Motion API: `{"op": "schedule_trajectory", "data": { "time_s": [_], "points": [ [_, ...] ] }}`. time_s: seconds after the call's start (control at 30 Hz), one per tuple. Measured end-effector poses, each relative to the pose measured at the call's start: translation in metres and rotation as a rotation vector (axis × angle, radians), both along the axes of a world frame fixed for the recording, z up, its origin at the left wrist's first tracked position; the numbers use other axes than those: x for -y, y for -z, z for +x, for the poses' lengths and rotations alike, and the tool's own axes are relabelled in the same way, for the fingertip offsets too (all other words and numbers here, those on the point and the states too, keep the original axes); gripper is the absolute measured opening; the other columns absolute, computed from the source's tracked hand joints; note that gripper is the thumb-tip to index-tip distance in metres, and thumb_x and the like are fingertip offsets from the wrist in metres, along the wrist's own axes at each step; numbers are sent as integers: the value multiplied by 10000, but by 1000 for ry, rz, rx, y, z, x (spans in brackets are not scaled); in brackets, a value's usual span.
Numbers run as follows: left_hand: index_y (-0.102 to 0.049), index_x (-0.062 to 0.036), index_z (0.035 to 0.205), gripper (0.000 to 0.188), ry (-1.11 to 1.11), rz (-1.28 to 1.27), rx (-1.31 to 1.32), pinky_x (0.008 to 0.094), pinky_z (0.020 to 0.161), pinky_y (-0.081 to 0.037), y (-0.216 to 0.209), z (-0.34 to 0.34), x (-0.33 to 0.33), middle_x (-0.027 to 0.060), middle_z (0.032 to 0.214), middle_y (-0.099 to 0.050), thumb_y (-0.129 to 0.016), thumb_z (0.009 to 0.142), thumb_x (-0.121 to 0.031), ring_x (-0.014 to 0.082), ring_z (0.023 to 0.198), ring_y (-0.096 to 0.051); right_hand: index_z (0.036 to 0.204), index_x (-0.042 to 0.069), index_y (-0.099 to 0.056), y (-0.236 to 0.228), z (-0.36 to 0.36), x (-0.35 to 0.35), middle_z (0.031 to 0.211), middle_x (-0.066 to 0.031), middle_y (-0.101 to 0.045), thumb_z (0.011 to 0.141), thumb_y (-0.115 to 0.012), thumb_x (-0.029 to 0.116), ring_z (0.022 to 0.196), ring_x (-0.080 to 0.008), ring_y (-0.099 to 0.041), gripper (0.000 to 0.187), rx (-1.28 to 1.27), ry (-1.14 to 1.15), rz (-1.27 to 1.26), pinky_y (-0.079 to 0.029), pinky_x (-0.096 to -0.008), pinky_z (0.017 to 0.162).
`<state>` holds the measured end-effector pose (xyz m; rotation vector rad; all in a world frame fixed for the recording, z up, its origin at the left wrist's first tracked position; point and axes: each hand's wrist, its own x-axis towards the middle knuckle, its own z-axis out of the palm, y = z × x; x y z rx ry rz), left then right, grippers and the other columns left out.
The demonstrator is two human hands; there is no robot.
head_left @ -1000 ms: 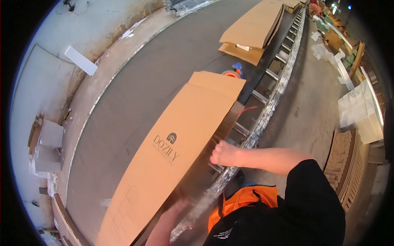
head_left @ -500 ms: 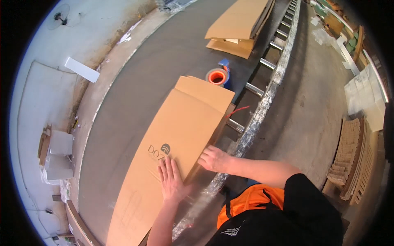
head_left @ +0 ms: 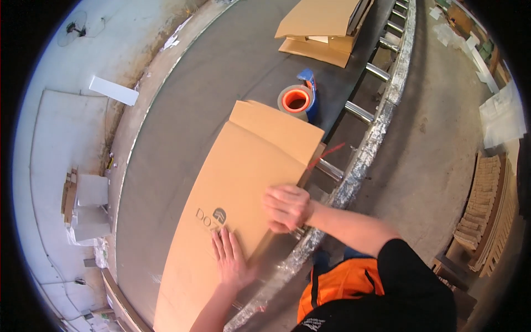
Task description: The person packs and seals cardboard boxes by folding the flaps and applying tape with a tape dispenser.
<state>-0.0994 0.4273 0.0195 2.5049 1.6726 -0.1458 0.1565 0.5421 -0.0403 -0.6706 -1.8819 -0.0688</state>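
Note:
A long, flat brown cardboard box with dark printing lies on the dark worktop in front of me. My left hand rests on its upper face beside the printed mark, fingers stretched out and empty. At the box's right edge is my right hand, its fingers curled and closed over the top face. Anything they might pinch is hidden. Just past the far end of the box stands a tape dispenser in blue, with an orange-cored tape roll.
Another cardboard box with open end flaps lies farther along the dark belt-like surface. Metal rollers and a rail wrapped in film run along the right side. Stacked cardboard stands on the floor at right.
My right hand has moved from the box's side edge up onto its top face, fingers still curled. My left hand stays flat on the box. The view has shifted slightly.

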Motion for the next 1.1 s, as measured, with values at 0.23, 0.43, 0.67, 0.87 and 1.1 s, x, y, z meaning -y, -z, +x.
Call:
{"op": "schedule_trajectory", "data": {
  "time_s": [0.23,0.43,0.67,0.87,1.1],
  "points": [
    [-395,-28,1399,648,-544,94,281,486,1081,-342,17,-71,-145,244,1449,-405,-478,968,-505,422,1329,-396,779,20,-642,14,-32,8,892,-125,-696,864,-580,225,892,-269,-677,231,-199,11,18,-561,-379,814],
    [-541,-12,1061,566,-666,-2,229,448,935,-398,28,-30,-154,187,1112,-593,-357,1010,-545,372,1078,-552,745,7,-660,23,-25,46,847,-120,-699,846,-593,179,867,-260,-688,210,-222,162,-7,-568,-352,767],
    [-429,60,1355,717,-338,151,284,529,1082,-307,17,13,-47,275,1329,-481,-552,927,-501,466,1239,-450,826,-30,-699,16,13,151,914,-127,-718,879,-585,191,918,-258,-695,254,-145,202,-126,-572,-340,797],
    [-238,131,1479,1016,315,-171,40,710,1126,-116,-2,106,44,360,1557,-153,-640,800,-509,641,1405,-89,915,-47,-701,8,15,163,979,-132,-720,880,-567,135,946,-243,-696,228,-147,248,-148,-571,-339,838],
    [-283,124,1462,861,251,-220,-126,729,1126,-64,-3,107,41,366,1536,-188,-558,871,-439,671,1384,-51,1021,-42,-643,-85,43,106,1154,-237,-634,851,-656,337,1117,-414,-589,415,115,110,-448,-467,-531,982]
  ]
}}
